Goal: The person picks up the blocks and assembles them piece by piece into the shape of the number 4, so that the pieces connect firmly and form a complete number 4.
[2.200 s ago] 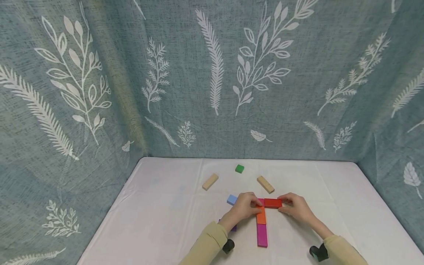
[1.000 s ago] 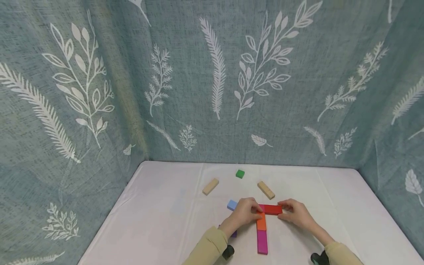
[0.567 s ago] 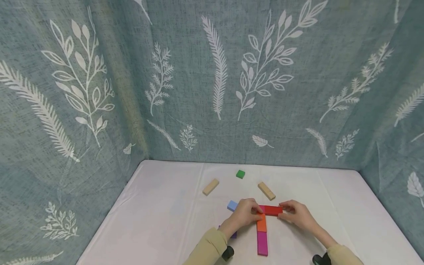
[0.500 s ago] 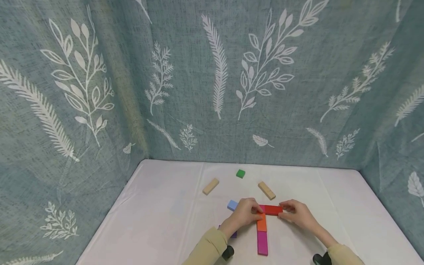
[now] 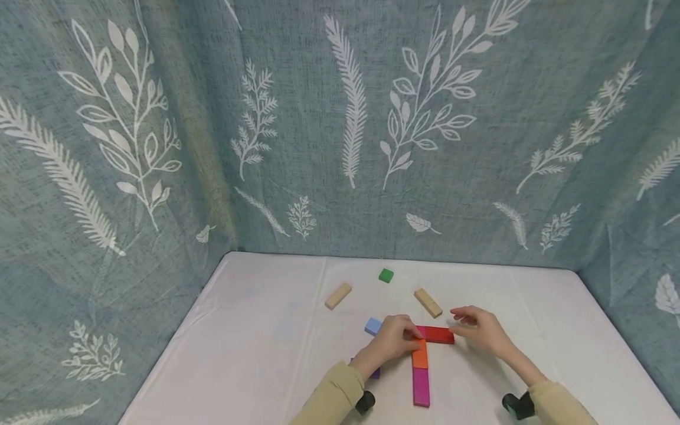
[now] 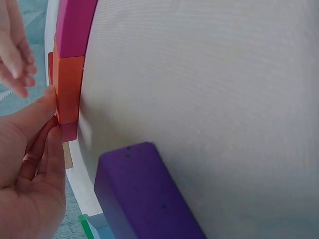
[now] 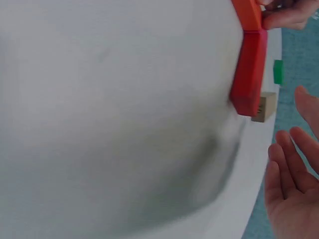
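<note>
Colored blocks lie end to end on the white table: a magenta block (image 5: 421, 387), an orange block (image 5: 419, 355) beyond it, then a pink block (image 5: 421, 332) at the corner, mostly covered by fingers. A red block (image 5: 440, 334) extends rightward from the pink one. My left hand (image 5: 390, 341) pinches the pink block at the corner, its thumb right against the orange block in the left wrist view. Just off the red block's right end, my right hand (image 5: 480, 332) has its fingers loosely extended and holds nothing; the right wrist view shows a gap between fingertips (image 7: 282, 138) and red block.
Beyond the hands lie two plain wooden blocks (image 5: 338, 296) and a green block (image 5: 386, 275). A light blue block (image 5: 373, 326) and a purple block (image 6: 137, 191) sit by the left hand, partly hidden in the head view. A patterned curtain (image 5: 319, 118) surrounds the table.
My right hand has let go of the red block's end and moved slightly up and away to the right. The left hand stays at the corner; the blocks keep their arrangement.
</note>
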Demonstrator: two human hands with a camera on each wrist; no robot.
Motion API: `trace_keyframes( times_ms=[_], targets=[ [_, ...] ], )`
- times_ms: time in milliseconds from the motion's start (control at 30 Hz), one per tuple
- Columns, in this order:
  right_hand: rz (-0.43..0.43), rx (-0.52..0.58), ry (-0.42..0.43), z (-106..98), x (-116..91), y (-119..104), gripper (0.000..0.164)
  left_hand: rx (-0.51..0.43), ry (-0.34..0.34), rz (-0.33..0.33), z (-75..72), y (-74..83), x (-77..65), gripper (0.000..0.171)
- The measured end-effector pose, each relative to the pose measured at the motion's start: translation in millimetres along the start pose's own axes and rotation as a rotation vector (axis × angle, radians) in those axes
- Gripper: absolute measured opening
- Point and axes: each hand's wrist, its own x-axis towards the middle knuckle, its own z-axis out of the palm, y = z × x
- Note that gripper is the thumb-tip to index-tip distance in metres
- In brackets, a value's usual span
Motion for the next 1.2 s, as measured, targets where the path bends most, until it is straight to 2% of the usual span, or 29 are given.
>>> trace_keyframes(
  times_ms=[267,567,700,933,1200],
  targets=[
    [-0.091,-0.015,0.061,-16,12,-12,0.041,0.006,-0.003,-0.007,-2.5,2.4,-1.9,0.013],
    [-0.149,-0.026,0.064,-36,27,-25,0.041,-0.009,-0.007,-0.018,-3.6,2.7,-3.7,0.013],
    [-0.150,-0.032,0.067,-44,32,-29,0.042,-0.009,-0.005,-0.006,-2.8,2.6,-3.4,0.012],
    [-0.142,-0.045,0.077,-55,42,-32,0.044,-0.026,-0.008,-0.030,-0.2,0.9,-2.3,0.012],
    [-0.098,-0.052,0.069,-56,51,-32,0.047,-0.023,-0.008,-0.034,-1.9,2.2,-2.9,0.013]
  ],
)
